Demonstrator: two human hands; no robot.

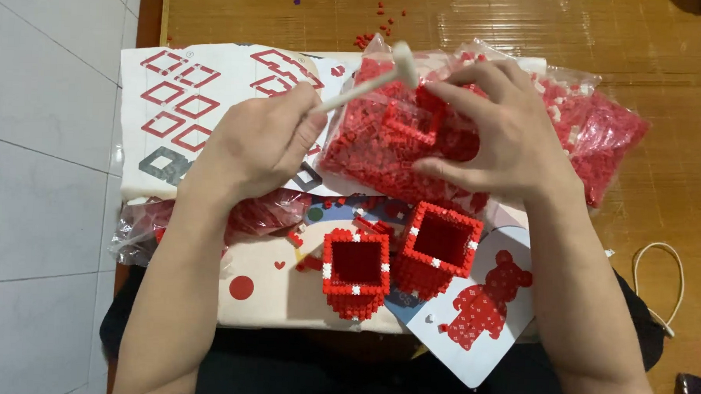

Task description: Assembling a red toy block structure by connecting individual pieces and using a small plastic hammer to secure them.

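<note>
Our left hand (pixel 263 143) is wrapped tight around the thin handle of a small white plastic hammer (pixel 370 80). The hammer's long handle runs up and to the right from that grip, and its little head sits at the far end, just above a small red frame made of tiny plastic building blocks (pixel 415 118). Our right hand (pixel 496 132) pinches that red frame with the fingers on top and the thumb underneath, so the frame lies just to the left of that grip and very near the hammer head. The right hand is the nearer one to the frame, because it is touching it, while the left hand is a bit apart and only reaches it through the hammer. The frame looks bumpy, bright red and open in the middle, though we cannot quite tell its full shape because the clear plastic bag full of red blocks (pixel 601 128) behind it is the same colour. Below both hands stand two red block boxes with white dots on the rims (pixel 399 257), open at the top, on a printed paper sheet with red square pictures (pixel 183 90).
</note>
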